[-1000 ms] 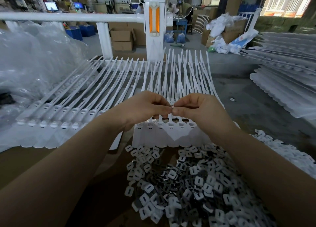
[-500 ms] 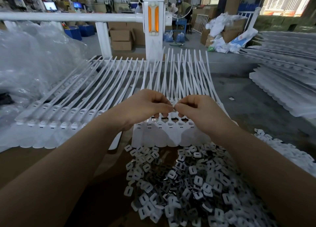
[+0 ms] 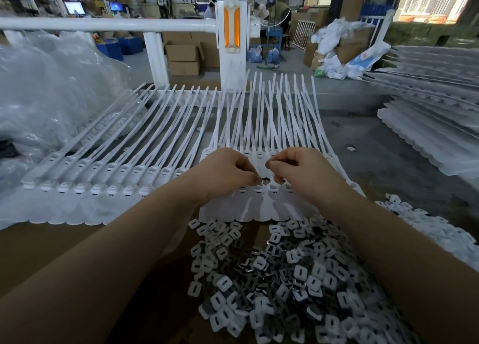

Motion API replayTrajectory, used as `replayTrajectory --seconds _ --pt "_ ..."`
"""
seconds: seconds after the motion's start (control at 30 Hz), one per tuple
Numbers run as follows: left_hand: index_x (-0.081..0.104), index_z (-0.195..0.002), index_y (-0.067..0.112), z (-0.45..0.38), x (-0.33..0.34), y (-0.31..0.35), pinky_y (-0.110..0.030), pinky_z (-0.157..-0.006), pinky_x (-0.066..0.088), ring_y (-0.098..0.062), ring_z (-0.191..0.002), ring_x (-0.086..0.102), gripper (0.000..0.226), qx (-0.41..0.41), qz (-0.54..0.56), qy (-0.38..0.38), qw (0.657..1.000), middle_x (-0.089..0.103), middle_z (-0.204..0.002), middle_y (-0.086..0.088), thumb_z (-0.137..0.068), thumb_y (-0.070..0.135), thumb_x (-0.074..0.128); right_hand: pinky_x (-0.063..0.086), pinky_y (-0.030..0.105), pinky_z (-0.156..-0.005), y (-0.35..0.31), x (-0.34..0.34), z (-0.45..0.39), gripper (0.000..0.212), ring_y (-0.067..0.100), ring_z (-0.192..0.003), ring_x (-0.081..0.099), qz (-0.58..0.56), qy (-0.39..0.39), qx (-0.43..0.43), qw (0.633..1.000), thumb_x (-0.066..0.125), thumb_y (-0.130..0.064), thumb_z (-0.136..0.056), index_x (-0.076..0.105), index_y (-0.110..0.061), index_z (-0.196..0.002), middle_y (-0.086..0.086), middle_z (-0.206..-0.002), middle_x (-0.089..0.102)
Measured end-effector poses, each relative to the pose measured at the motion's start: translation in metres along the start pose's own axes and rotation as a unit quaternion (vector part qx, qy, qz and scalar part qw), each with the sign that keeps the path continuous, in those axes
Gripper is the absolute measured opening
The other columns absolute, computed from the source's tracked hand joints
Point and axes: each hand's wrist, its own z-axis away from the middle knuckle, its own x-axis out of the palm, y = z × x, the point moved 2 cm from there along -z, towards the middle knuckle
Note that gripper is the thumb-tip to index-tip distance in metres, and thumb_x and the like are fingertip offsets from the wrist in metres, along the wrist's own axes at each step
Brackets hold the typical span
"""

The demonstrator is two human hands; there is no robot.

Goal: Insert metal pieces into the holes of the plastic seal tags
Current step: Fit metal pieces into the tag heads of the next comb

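Since half a second ago your two hands have drawn slightly apart: the fingertips that met over the middle tag now show a small gap, and both hands sit a little lower over the row of tag heads.

Your left hand [image 3: 228, 172] has its fingers curled, thumb and forefinger pinched together on a small dark bit that looks like a metal piece [image 3: 262, 179], held just above the heads of the seal tags [image 3: 259, 203]. Your right hand [image 3: 298, 172] is curled the same way, its fingers closed near the same spot; whether it holds a piece of its own, you cannot tell from here. Working both hands side by side over one head probably lets one steady the tag while the other seats the insert.

The tags lie flat as a joined strip with their tails fanned away from you, so every hole faces up within reach. A second strip [image 3: 103, 177] lies to the left on the counter [image 3: 51, 250].

No bin holds the stock: the loose pile of inserts [image 3: 285, 279] sits directly on the counter just below your wrists, a short reach from the holes. A clear plastic bag [image 3: 51, 92] bulges at far left; its contents are too blurred to name.
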Motion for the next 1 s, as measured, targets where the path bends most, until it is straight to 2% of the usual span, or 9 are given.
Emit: replayTrajectory --seconds 0.07,0.17,0.2,0.27,0.37,0.57,0.77,0.9,1.0 --pt "0.075 -0.082 0.019 0.000 0.002 0.000 -0.011 -0.047 0.040 0.001 -0.055 0.055 0.012 -0.006 -0.003 0.006 1.000 0.066 -0.071 0.005 -0.084 0.032 0.074 0.052 0.026 -0.071 0.000 0.001 0.000 0.011 0.009 -0.077 0.066 0.008 -0.003 0.001 1.000 0.063 -0.025 -0.092 0.065 -0.030 -0.084 -0.007 -0.081 0.070" --pt "0.076 -0.083 0.019 -0.001 0.005 0.000 -0.026 -0.070 0.054 -0.011 -0.079 0.066 0.012 -0.018 -0.010 0.009 1.000 0.072 -0.082 0.001 -0.082 0.031 0.075 0.053 0.025 -0.070 0.000 0.001 0.000 0.012 0.010 -0.077 0.066 0.013 -0.004 -0.002 1.000 0.062 -0.025 -0.093 0.064 -0.031 -0.083 -0.007 -0.079 0.069" --pt "0.075 -0.083 0.020 -0.001 0.006 0.000 -0.033 -0.078 0.057 -0.014 -0.084 0.067 0.012 -0.025 -0.014 0.009 1.000 0.072 -0.084 0.001 -0.081 0.032 0.076 0.052 0.025 -0.070 0.000 0.001 0.000 0.012 0.009 -0.077 0.065 0.013 -0.005 -0.004 1.000 0.062 -0.025 -0.093 0.064 -0.031 -0.083 -0.007 -0.079 0.069" --pt "0.074 -0.082 0.022 -0.001 0.007 -0.001 -0.038 -0.085 0.057 -0.016 -0.087 0.068 0.012 -0.034 -0.027 0.010 0.999 0.073 -0.085 0.001 -0.081 0.034 0.076 0.051 0.023 -0.069 0.000 0.001 0.000 0.012 0.008 -0.077 0.065 0.013 -0.007 -0.006 1.000 0.062 -0.024 -0.093 0.064 -0.031 -0.083 -0.008 -0.079 0.068" --pt "0.072 -0.079 0.024 -0.001 0.007 0.000 -0.037 -0.082 0.057 -0.015 -0.083 0.066 0.012 -0.035 -0.044 0.009 0.998 0.072 -0.081 0.003 -0.080 0.035 0.076 0.051 0.023 -0.069 -0.001 0.001 0.000 0.012 0.008 -0.077 0.065 0.013 -0.009 -0.007 1.000 0.062 -0.024 -0.093 0.064 -0.031 -0.083 -0.007 -0.080 0.069" --pt "0.071 -0.075 0.026 -0.002 0.005 0.000 -0.028 -0.066 0.053 -0.009 -0.069 0.063 0.012 -0.008 -0.048 0.017 0.999 0.069 -0.072 0.008 -0.077 0.033 0.080 0.052 0.023 -0.068 -0.001 0.000 0.001 0.011 0.008 -0.076 0.065 0.013 -0.010 -0.006 1.000 0.061 -0.023 -0.093 0.064 -0.030 -0.084 -0.007 -0.080 0.068" --pt "0.075 -0.078 0.033 -0.002 -0.003 -0.004 -0.017 -0.063 0.048 0.003 -0.068 0.065 0.010 0.061 -0.049 -0.015 0.997 0.071 -0.074 0.014 -0.081 0.024 0.078 0.051 0.022 -0.066 0.000 -0.001 0.000 0.007 0.008 -0.075 0.065 0.019 -0.009 0.000 1.000 0.061 -0.025 -0.093 0.066 -0.028 -0.090 -0.008 -0.078 0.068" --pt "0.078 -0.082 0.032 0.000 -0.006 -0.006 -0.014 -0.069 0.051 0.001 -0.074 0.065 0.014 0.124 -0.059 -0.026 0.990 0.073 -0.079 0.013 -0.082 0.018 0.078 0.048 0.020 -0.064 0.000 -0.001 0.000 0.011 0.004 -0.072 0.063 0.022 -0.011 -0.002 1.000 0.061 -0.024 -0.093 0.064 -0.030 -0.085 -0.009 -0.077 0.067" --pt "0.078 -0.085 0.031 0.002 -0.006 -0.004 -0.005 -0.065 0.044 0.007 -0.074 0.062 0.018 0.151 -0.076 -0.032 0.985 0.072 -0.080 0.016 -0.084 0.014 0.075 0.048 0.019 -0.063 0.000 -0.001 0.000 0.010 0.004 -0.072 0.063 0.019 -0.012 -0.002 1.000 0.061 -0.024 -0.093 0.065 -0.029 -0.085 -0.009 -0.076 0.067"
